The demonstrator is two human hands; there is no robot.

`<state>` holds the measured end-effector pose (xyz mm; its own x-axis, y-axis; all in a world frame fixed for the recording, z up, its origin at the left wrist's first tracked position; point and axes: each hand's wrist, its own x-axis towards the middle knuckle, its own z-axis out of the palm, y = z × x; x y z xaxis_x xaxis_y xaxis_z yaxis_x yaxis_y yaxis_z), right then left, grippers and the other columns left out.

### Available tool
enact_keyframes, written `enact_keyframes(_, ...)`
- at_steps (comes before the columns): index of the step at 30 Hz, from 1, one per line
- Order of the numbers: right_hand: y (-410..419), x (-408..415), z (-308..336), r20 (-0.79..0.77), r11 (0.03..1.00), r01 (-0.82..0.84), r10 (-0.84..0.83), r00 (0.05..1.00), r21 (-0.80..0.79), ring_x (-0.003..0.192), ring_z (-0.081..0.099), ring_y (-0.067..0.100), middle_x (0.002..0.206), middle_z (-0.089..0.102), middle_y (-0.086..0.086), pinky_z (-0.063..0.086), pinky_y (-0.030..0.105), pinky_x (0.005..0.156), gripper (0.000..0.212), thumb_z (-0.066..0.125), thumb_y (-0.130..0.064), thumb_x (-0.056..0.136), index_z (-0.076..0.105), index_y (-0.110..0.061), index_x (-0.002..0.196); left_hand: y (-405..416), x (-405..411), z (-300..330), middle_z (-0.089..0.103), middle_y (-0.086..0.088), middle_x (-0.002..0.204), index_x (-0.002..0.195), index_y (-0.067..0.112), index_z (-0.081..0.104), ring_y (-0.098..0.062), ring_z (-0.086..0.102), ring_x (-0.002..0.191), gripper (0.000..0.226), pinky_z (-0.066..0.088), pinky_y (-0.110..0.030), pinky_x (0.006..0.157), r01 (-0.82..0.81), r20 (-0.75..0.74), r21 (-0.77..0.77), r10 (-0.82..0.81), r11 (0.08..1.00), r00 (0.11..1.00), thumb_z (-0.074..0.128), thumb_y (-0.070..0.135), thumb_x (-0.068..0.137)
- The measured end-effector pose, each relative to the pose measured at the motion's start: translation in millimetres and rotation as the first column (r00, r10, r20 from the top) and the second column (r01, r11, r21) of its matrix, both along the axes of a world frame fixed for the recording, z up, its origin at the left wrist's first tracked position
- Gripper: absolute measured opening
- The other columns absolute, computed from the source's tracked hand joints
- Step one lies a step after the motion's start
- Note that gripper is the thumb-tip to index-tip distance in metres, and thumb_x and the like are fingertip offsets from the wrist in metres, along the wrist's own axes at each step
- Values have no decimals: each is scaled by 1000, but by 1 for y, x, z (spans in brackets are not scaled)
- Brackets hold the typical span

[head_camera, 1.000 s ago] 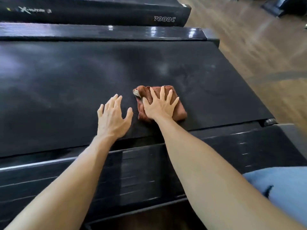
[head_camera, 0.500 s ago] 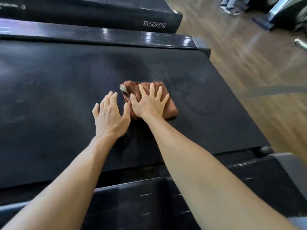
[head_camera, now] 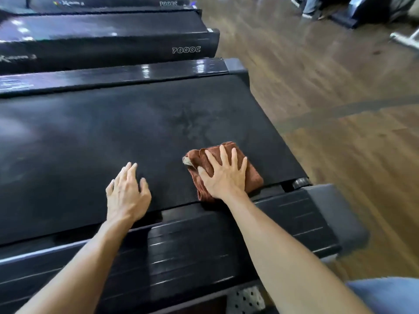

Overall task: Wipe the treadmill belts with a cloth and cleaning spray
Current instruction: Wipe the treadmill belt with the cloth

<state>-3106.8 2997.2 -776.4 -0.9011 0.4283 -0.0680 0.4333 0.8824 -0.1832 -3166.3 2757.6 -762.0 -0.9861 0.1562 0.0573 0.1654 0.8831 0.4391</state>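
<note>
A wide black treadmill belt (head_camera: 102, 141) fills the middle of the head view, with faint streaks on its surface. A folded rust-brown cloth (head_camera: 254, 175) lies on the belt near its right end, close to the near edge. My right hand (head_camera: 224, 177) presses flat on the cloth with fingers spread. My left hand (head_camera: 125, 193) rests on the bare belt to the left of the cloth, fingers apart, holding nothing. No spray bottle is in view.
The near side rail (head_camera: 226, 234) of this treadmill runs under my forearms. A second treadmill (head_camera: 113, 41) marked 7000C stands behind. Wooden floor (head_camera: 340, 98) lies to the right, with other machines (head_camera: 374, 10) and someone's feet (head_camera: 310, 10) at the far right.
My right hand has slid the cloth right and toward the near edge of the belt. My hands are now further apart. The view has shifted, showing more of the floor and the second treadmill.
</note>
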Motion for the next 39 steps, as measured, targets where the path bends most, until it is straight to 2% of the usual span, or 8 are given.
enact_keyframes(6,53,5,-3,20,994,107,-108,994,37,158,-2,36,174,3,0,0,64,124,74,25,-81,94,19,-50,161,-7,-21,-14,29,-2,166,156,14,37,-16,20,155,54,10,-42,126,35,-23,-7,-35,999,999,45,18,103)
enact_keyframes(12,40,-51,-5,47,973,226,-229,972,54,157,-5,42,174,0,6,-3,69,122,74,23,-78,96,17,-46,163,-45,-45,-35,14,8,170,161,23,26,-7,9,156,58,3,-40,126,163,-42,-178,-173,970,984,38,26,105)
enact_keyframes(20,-97,-61,-7,-9,991,-135,135,991,12,157,-7,41,174,-1,5,-6,66,122,70,31,-76,96,21,-51,160,-44,-46,-38,13,10,170,161,26,26,-6,7,156,59,5,-39,125,137,-41,-170,-146,976,988,38,29,103)
enact_keyframes(23,-80,-36,-12,-32,981,-191,192,981,28,159,-3,35,174,4,-1,-3,63,124,69,31,-78,93,22,-55,158,-43,-45,-37,12,11,170,161,27,25,-6,7,156,59,5,-40,125,142,-38,-161,-150,977,988,37,29,103)
enact_keyframes(28,8,-29,-6,15,987,161,-161,987,19,159,-1,32,174,5,-3,-1,60,126,70,29,-80,94,24,-54,158,-44,-45,-39,12,11,170,161,27,25,-6,6,156,58,4,-40,125,146,-43,-149,-154,978,987,36,31,105)
enact_keyframes(32,-24,-59,-7,16,955,293,-294,956,45,157,0,43,173,7,8,-1,68,122,74,24,-78,94,25,-46,161,-44,-45,-38,15,11,170,160,28,28,-6,8,156,56,5,-40,125,142,-46,-123,-149,982,988,36,32,105)
enact_keyframes(36,-97,-59,-7,10,998,-51,50,999,46,157,-3,40,174,1,6,-1,65,123,72,30,-74,94,21,-48,161,-43,-46,-34,17,10,169,159,27,30,-6,10,156,56,5,-38,124,136,-46,-116,-142,984,989,37,27,104)
enact_keyframes(39,-91,-33,-7,12,978,-206,205,979,38,159,-5,33,174,1,0,-1,61,125,72,28,-76,92,19,-52,160,-44,-45,-33,16,11,169,159,28,29,-5,9,156,57,4,-37,125,129,-47,-109,-135,986,990,37,25,103)
